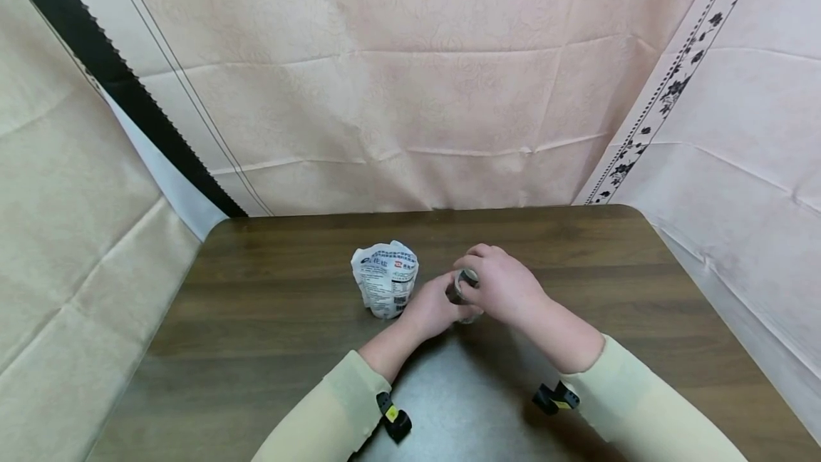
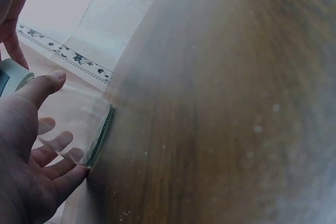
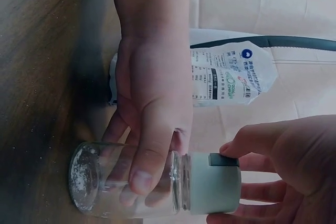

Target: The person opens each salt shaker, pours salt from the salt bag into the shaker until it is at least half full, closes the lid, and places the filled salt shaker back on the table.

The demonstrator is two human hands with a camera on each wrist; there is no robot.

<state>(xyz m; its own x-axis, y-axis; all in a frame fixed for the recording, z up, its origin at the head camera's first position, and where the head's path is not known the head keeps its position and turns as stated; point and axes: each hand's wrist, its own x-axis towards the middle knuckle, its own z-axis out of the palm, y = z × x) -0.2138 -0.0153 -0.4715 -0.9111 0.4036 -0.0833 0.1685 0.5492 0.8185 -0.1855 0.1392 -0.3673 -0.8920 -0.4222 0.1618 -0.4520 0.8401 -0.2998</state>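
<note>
A clear glass jar stands on the table with a little white powder clinging to its bottom. My left hand grips the jar's body, thumb on the near side and fingers round behind the glass. Over the jar's mouth sits a pale green lid with a dark grey tab; some screw thread shows between lid and glass. My right hand holds this lid from above, thumb at the tab and fingers on the far side. Just left of my hands stands a crumpled white printed bag.
The brown wooden table has rounded far corners. White specks dot its surface near the jar in both wrist views. Pale cloth hangs behind the table and along both sides. Each sleeve has a small black device at the cuff.
</note>
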